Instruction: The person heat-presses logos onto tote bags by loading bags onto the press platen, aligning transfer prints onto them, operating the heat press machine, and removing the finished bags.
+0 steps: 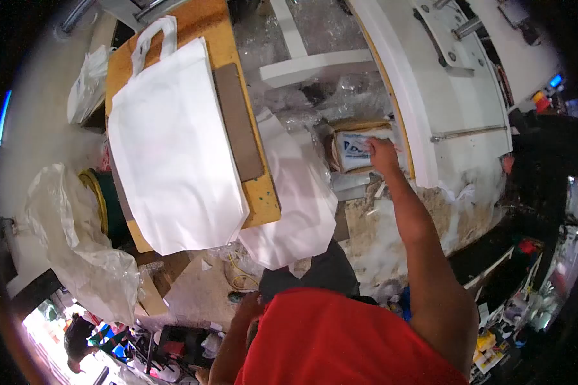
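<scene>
Showing curled fingers, your right hand (pixel 381 153) overlaps a flat, white, blue-printed sheet (pixel 354 150), grip unclear | sheet inside brown-edged rectangular box (pixel 359 126) | probably light, pliable, slippery: pinch a free edge | your left hand (pixel 249 307) near red fabric shirt (pixel 347 340), fingers' hold unclear

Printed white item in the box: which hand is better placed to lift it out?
Right, most likely. The right hand is at the printed item in the box, arm stretched out. The left hand is low beside the red shirt, with a white bag between it and the box in this view.
</scene>
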The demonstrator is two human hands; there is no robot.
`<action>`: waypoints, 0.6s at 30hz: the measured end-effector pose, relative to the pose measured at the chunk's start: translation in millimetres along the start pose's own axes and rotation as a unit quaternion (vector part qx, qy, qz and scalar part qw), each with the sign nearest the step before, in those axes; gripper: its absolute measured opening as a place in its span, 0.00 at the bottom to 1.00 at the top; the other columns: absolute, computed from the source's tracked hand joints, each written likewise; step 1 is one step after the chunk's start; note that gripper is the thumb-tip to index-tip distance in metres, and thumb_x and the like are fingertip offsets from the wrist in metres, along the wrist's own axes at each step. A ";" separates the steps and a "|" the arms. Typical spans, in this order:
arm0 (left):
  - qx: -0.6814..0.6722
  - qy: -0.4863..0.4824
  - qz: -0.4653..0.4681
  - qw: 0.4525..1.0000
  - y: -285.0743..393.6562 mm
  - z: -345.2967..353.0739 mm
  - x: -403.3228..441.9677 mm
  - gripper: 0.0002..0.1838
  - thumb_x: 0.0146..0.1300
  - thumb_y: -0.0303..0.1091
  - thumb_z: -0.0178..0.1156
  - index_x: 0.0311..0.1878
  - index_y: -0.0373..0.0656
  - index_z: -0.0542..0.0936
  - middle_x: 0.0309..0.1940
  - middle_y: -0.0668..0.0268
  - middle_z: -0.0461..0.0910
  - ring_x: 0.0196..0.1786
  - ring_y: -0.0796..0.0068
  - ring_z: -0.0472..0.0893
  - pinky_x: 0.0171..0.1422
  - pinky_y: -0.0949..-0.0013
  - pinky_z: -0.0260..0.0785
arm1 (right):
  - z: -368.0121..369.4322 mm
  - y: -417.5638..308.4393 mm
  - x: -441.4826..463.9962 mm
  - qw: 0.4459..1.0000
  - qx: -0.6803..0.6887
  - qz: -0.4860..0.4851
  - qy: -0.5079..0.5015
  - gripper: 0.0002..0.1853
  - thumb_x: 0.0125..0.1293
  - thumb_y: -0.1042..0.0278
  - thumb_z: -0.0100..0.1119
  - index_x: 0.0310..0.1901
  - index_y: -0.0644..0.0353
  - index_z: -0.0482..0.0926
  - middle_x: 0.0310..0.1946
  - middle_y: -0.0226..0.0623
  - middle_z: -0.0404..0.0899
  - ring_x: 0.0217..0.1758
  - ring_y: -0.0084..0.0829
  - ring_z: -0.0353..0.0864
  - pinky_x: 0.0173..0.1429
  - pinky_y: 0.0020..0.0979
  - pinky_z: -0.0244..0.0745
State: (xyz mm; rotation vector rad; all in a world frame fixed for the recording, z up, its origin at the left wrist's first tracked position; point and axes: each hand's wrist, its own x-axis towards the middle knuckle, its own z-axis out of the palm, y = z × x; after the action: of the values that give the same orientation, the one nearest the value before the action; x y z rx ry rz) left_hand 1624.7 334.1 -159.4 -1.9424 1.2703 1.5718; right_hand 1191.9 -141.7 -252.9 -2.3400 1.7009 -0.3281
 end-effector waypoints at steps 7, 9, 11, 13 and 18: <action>-0.187 0.071 0.291 0.936 24.5 -28.3 23.3 0.23 0.64 0.41 0.63 0.61 0.42 0.79 0.57 0.53 0.81 0.62 0.52 0.78 0.67 0.55 0.71 | -69.7 -67.1 -57.3 0.999 0.031 -0.010 0.015 0.07 0.63 0.74 0.58 0.42 0.60 0.81 0.37 0.47 0.83 0.43 0.52 0.82 0.47 0.47 0.77; -0.107 0.031 0.345 0.932 21.4 -7.4 79.3 0.22 0.63 0.38 0.65 0.59 0.42 0.79 0.56 0.55 0.81 0.62 0.52 0.78 0.67 0.56 0.71 | -115.9 -121.4 -82.7 0.997 0.074 0.020 -0.007 0.06 0.63 0.75 0.58 0.41 0.61 0.81 0.37 0.48 0.82 0.43 0.52 0.81 0.47 0.48 0.77; -0.342 0.006 0.265 0.902 131.9 -106.3 -22.2 0.22 0.60 0.36 0.67 0.59 0.43 0.80 0.54 0.55 0.82 0.63 0.53 0.78 0.67 0.56 0.70 | -147.9 -152.3 -108.3 0.992 0.088 0.010 -0.087 0.08 0.66 0.68 0.56 0.40 0.61 0.82 0.39 0.49 0.81 0.43 0.51 0.82 0.48 0.50 0.76; -0.191 0.184 0.378 0.887 184.3 -158.9 -77.2 0.20 0.62 0.35 0.66 0.57 0.42 0.80 0.52 0.53 0.82 0.59 0.54 0.81 0.65 0.55 0.72 | -209.9 -223.5 -112.0 0.973 0.176 0.011 -0.149 0.07 0.64 0.73 0.58 0.41 0.62 0.82 0.38 0.49 0.81 0.42 0.51 0.83 0.47 0.46 0.78; -0.234 0.248 0.426 0.838 191.7 -223.9 -112.3 0.17 0.64 0.29 0.64 0.56 0.38 0.79 0.48 0.51 0.84 0.50 0.60 0.85 0.56 0.61 0.77 | -249.8 -329.2 -91.0 0.945 0.266 -0.035 -0.188 0.07 0.66 0.74 0.61 0.43 0.63 0.83 0.38 0.47 0.84 0.40 0.44 0.86 0.45 0.40 0.80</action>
State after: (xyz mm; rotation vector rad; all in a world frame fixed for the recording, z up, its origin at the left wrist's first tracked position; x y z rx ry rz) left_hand 1608.6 115.3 67.3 -2.3349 2.4128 1.9635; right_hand 1383.2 30.4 83.0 -1.9122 1.1726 -0.2850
